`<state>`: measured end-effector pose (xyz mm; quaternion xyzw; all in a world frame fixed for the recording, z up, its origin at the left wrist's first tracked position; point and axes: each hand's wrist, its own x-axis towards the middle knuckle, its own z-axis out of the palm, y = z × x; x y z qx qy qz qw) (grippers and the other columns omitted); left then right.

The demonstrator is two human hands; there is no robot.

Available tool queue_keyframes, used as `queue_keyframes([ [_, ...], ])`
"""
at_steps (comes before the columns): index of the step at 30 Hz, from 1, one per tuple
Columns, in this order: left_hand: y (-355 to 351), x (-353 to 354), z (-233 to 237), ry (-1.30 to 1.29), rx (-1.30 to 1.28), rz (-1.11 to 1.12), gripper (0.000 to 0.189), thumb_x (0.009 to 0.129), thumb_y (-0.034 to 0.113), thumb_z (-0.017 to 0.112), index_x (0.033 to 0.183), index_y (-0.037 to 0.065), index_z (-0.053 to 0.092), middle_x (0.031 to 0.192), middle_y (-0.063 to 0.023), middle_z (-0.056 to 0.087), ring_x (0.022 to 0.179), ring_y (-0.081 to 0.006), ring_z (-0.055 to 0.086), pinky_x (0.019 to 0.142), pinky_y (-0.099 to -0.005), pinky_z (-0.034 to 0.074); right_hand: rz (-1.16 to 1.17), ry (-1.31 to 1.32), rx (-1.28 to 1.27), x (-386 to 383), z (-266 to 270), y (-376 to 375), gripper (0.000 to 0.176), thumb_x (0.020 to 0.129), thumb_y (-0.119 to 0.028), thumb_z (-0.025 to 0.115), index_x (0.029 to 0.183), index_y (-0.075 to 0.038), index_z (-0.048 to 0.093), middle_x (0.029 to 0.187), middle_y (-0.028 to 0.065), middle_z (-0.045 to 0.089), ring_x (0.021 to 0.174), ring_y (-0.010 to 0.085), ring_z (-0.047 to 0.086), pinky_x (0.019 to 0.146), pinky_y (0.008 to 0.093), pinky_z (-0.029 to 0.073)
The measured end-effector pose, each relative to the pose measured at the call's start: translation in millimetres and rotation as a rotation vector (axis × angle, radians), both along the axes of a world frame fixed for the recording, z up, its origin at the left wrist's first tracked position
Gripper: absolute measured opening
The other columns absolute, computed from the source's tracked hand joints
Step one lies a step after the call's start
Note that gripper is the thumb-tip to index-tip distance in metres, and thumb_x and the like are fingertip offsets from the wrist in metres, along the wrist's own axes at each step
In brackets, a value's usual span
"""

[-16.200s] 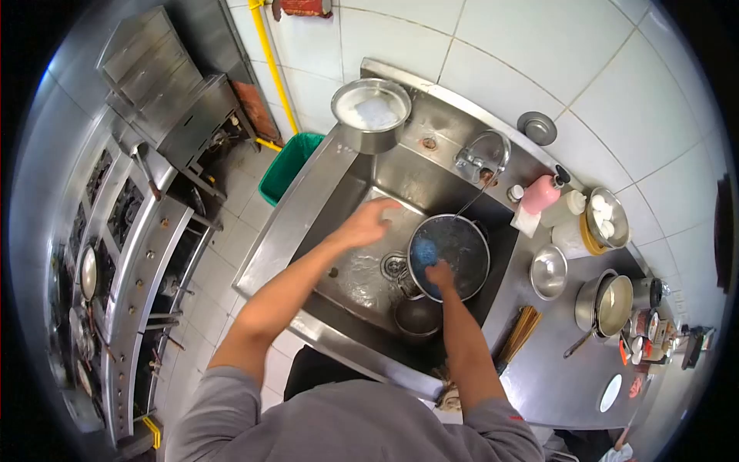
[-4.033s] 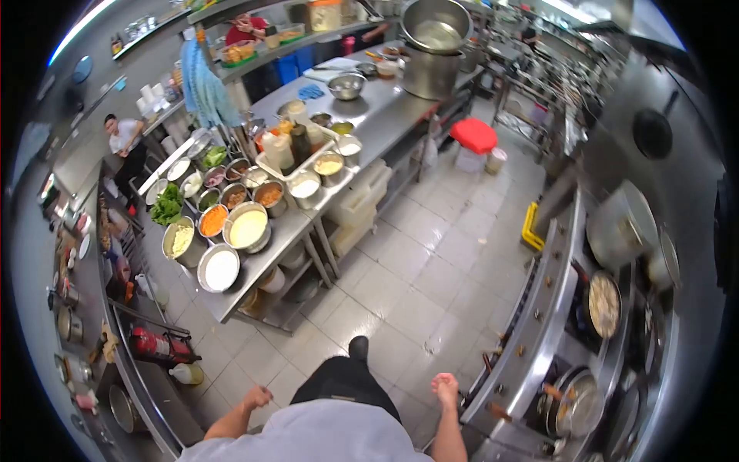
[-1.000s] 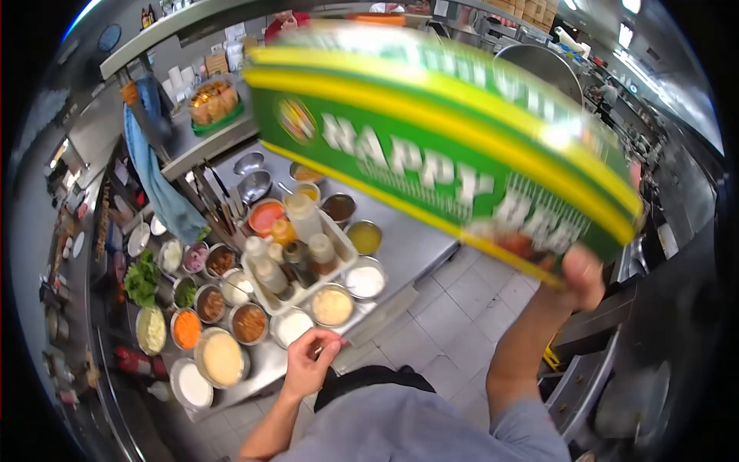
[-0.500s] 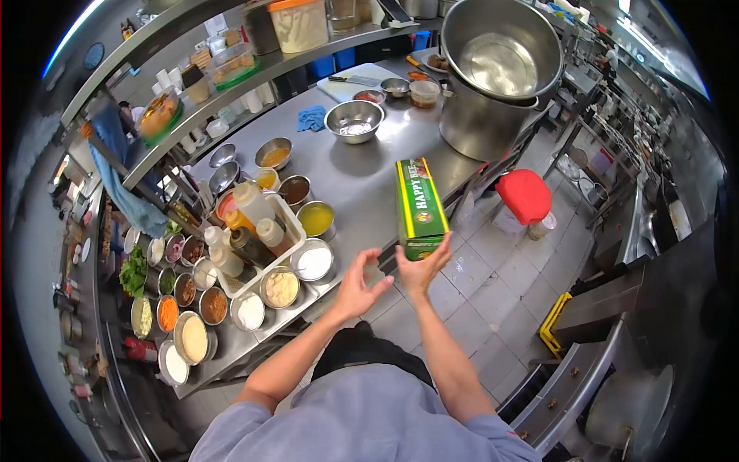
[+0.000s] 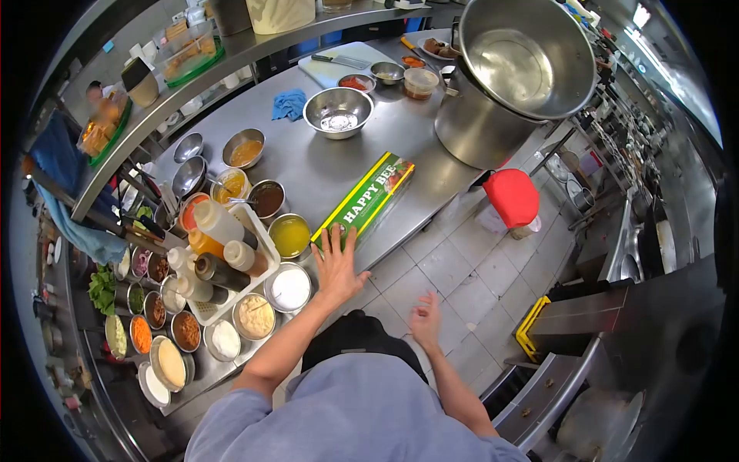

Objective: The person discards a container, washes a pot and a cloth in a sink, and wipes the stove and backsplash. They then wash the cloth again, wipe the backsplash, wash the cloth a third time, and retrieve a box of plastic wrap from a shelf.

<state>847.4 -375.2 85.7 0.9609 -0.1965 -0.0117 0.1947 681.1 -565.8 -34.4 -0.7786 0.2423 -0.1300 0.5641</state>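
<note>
A long green and yellow box (image 5: 371, 196) marked HAPPY BEE lies on the steel counter (image 5: 308, 165), near its front edge. My left hand (image 5: 339, 269) rests with spread fingers on the near end of the box. Away from the counter, my right hand (image 5: 425, 319) hangs over the floor with its fingers partly curled and apart, holding nothing. Just left of the box stands a bowl of yellow liquid (image 5: 290, 236), and below that a bowl of white powder (image 5: 288, 287). An empty steel bowl (image 5: 338, 113) sits behind the box.
Squeeze bottles stand in a white basket (image 5: 268, 269) at left, among several bowls of ingredients. Large steel pots (image 5: 481, 127) occupy the right end. A knife lies on a white board (image 5: 346, 63) beside a blue cloth (image 5: 289, 105). A red-topped stool (image 5: 511, 198) is on the floor.
The box has gone from upright in my right hand to lying on the counter. My left hand has moved onto it; my right hand has let go and drawn back.
</note>
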Motion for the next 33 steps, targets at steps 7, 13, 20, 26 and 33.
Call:
queue_keyframes([
  [7,19,51,5,0.182,-0.020,0.055,0.101,0.061,0.031,0.082,0.144,0.014,0.027,0.144,-0.0220,0.029,0.130,-0.0440,0.032,0.107,-0.0529,0.028,-0.147,0.091,-0.039,11,-17,-100,0.040,0.079,0.003,0.060,0.118,-0.002,0.052,0.103,0.0106,0.060,0.082,0.0148,0.060,0.070,0.0281,0.051],
  [13,70,102,-1,0.510,-0.712,-0.107,0.081,0.069,0.025,0.078,0.137,0.008,0.038,0.121,-0.0231,0.057,0.107,-0.0292,0.059,0.088,-0.0387,0.047,0.024,0.000,0.007,124,14,-133,0.041,0.077,0.002,0.063,0.117,-0.001,0.053,0.110,0.0117,0.059,0.094,0.0182,0.059,0.076,0.0301,0.051],
  [20,84,139,10,0.145,-0.690,0.244,0.039,0.080,0.005,0.059,0.118,0.004,0.054,0.093,-0.0171,0.066,0.085,-0.0247,0.065,0.076,-0.0351,0.051,0.318,-0.026,-0.069,275,64,-139,0.078,0.067,-0.003,0.069,0.138,-0.007,0.036,0.140,0.0158,0.041,0.127,0.0311,0.041,0.100,0.0420,0.038],
  [26,62,170,18,-0.051,-0.387,0.246,0.024,0.081,0.000,0.049,0.100,0.003,0.062,0.079,-0.0220,0.064,0.076,-0.0356,0.064,0.069,-0.0419,0.049,0.616,-0.047,-0.097,317,73,-142,0.085,0.064,-0.004,0.069,0.141,-0.009,0.034,0.139,0.0161,0.042,0.126,0.0304,0.043,0.100,0.0387,0.037],
  [33,3,201,2,-0.318,-0.039,0.272,0.030,0.076,0.002,0.056,0.105,0.007,0.061,0.096,-0.0169,0.063,0.094,-0.0328,0.060,0.079,-0.0428,0.045,0.567,-0.028,-0.265,279,64,-192,0.075,0.067,-0.015,0.079,0.133,-0.009,0.044,0.118,0.0126,0.054,0.110,0.0264,0.051,0.088,0.0369,0.044],
])
